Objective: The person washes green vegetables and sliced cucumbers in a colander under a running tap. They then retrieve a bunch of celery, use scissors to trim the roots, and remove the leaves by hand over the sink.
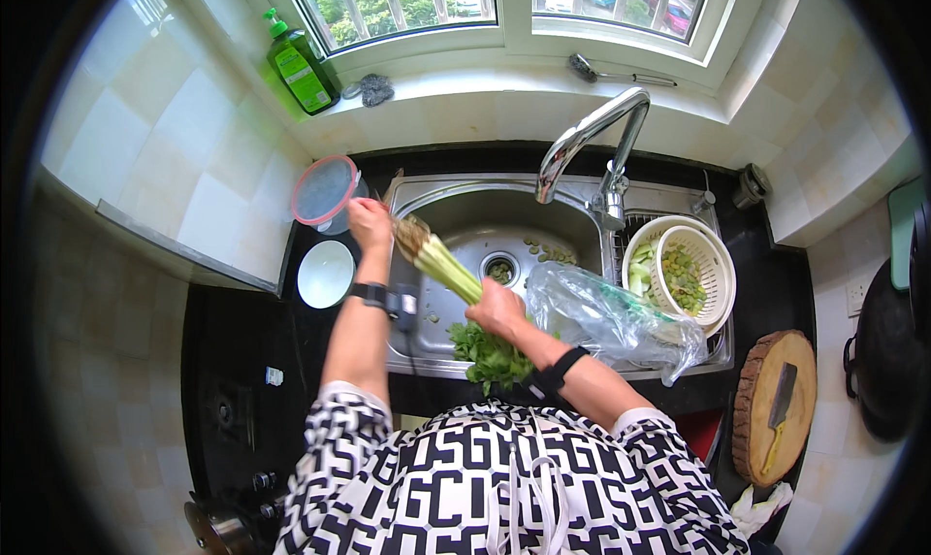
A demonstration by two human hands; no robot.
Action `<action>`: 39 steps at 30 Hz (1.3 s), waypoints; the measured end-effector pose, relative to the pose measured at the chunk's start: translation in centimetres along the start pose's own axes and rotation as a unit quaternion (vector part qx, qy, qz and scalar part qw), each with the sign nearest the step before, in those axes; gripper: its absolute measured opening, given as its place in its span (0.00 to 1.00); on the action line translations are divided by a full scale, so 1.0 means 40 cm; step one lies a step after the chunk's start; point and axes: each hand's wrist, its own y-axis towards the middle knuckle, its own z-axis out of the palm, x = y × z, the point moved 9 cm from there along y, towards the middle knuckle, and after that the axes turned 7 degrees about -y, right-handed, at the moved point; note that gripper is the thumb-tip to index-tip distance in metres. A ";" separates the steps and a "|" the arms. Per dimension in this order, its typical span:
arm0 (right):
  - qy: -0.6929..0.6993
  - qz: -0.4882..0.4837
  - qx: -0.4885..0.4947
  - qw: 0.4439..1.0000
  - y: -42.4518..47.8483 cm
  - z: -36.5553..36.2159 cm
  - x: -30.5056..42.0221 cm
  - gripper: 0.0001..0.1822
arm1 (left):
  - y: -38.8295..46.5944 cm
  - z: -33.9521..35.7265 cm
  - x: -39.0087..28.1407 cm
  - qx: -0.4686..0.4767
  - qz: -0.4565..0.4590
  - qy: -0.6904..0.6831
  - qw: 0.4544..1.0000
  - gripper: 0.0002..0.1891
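My right hand (497,307) is closed around the stalks of a bunch of celery (447,265), held slantwise over the stainless steel sink (465,209). Its root end points up and left, and its green leaves (494,357) hang by the sink's front edge. At the root end is my left hand (369,224), its fingers curled; whether it grips anything is hidden. Green slices lie in the sink and the drain (500,270). A clear plastic bag (604,311) rests across the sink's right part, near my right hand.
Right of the chrome faucet (627,136), nested strainers (716,264) hold cut green vegetables. A knife (782,402) lies on a round wooden board (753,409) at the right. A white bowl (326,274) and a container with a pink-rimmed lid (325,190) stand left of the sink.
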 end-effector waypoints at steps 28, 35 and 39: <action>0.449 0.004 0.004 0.893 0.044 -0.077 -0.172 0.19 | -0.387 0.168 0.216 0.503 -0.139 0.214 0.826 0.23; 0.423 -0.042 0.046 0.904 0.027 -0.077 -0.097 0.22 | -0.480 0.201 -0.158 0.551 -0.404 -0.434 0.587 0.28; 0.426 -0.048 0.090 0.899 0.004 -0.094 -0.065 0.23 | -0.479 0.211 -0.206 0.508 -0.393 -0.489 0.590 0.23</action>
